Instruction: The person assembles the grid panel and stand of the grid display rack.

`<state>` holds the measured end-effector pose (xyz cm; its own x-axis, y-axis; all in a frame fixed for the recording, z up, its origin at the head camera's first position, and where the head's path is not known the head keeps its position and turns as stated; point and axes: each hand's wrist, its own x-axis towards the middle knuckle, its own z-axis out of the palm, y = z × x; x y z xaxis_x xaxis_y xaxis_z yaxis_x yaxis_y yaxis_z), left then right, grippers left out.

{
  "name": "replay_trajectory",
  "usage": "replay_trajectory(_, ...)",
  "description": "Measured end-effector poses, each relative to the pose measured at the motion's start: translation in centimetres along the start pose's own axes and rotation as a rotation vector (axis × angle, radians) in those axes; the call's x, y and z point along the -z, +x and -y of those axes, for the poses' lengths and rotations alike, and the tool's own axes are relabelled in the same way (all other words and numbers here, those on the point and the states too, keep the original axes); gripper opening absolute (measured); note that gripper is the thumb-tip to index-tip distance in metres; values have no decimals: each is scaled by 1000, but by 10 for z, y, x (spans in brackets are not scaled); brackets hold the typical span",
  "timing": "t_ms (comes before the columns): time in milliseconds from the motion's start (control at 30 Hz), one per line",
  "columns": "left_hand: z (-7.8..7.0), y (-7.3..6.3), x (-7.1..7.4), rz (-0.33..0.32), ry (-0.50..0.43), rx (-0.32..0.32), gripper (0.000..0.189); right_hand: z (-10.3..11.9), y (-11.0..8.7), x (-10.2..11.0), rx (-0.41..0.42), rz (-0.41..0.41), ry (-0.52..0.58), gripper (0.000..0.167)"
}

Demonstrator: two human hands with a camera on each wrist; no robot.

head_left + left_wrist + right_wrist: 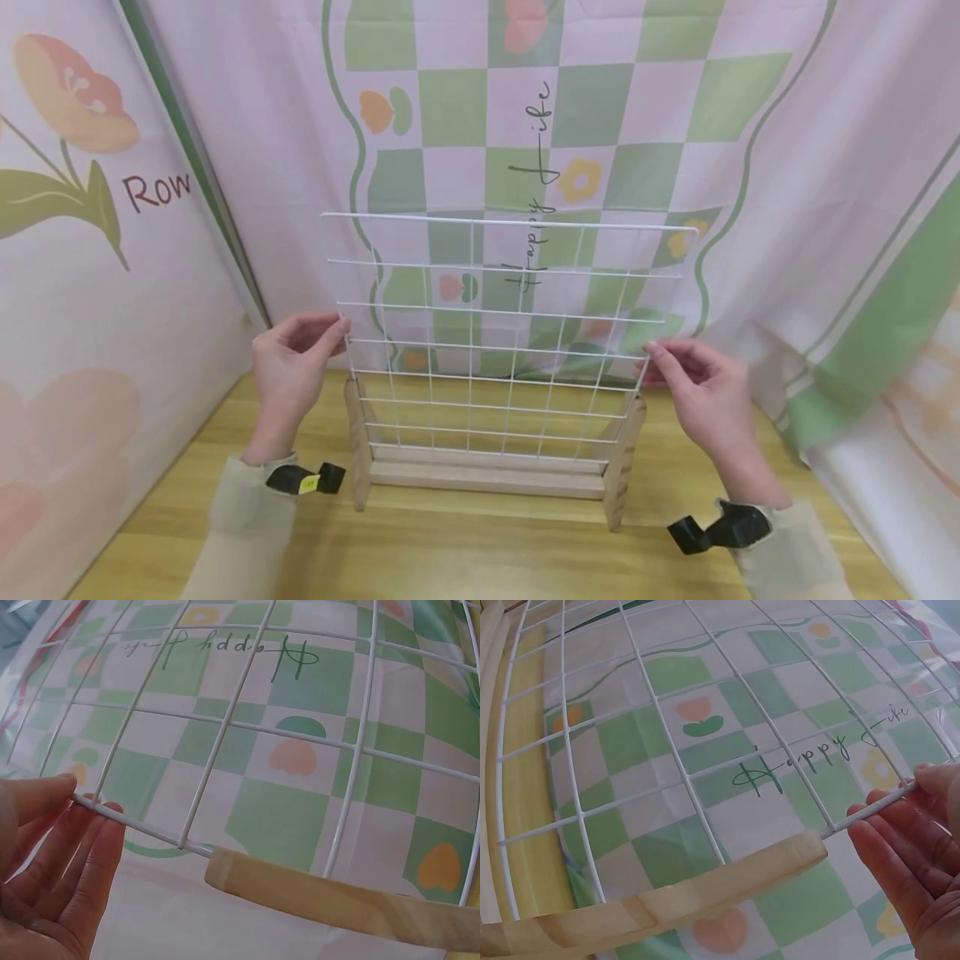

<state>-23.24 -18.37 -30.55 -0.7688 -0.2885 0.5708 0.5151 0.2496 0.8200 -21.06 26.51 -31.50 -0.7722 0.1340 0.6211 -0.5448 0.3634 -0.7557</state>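
A white wire grid panel (471, 346) stands upright between the two side pieces of a wooden stand (487, 479), its lower part down near the stand's crossbar. On the left edge, my left hand (288, 367) pinches the outer wire between thumb and fingers, above the wooden side piece (337, 900). My right hand (701, 400) pinches the opposite edge wire at a similar height, just above the right side piece (667, 900). In both wrist views the fingertips wrap the edge wire close to a crosswire.
The stand rests on a wood-grain table (480, 550). Behind it hangs a checkered green and white curtain (517, 108) with lettering. Another floral cloth (90, 333) closes off the left side, and draped fabric (885, 333) hangs at the right.
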Motion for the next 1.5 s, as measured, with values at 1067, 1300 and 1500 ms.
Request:
replay_trajectory(1067, -6, 7, -2, -39, 4, 41, 31, 19, 18, 5, 16, -56, -115, 26)
replay_trajectory(1300, -6, 7, -3, -45, 13, 43, 32, 27, 25, 4, -11, -52, -184, 26)
replay_trajectory(1500, -6, 6, -4, -44, 32, 58, 32, 26, 22, 4, -29, -35, -211, 26)
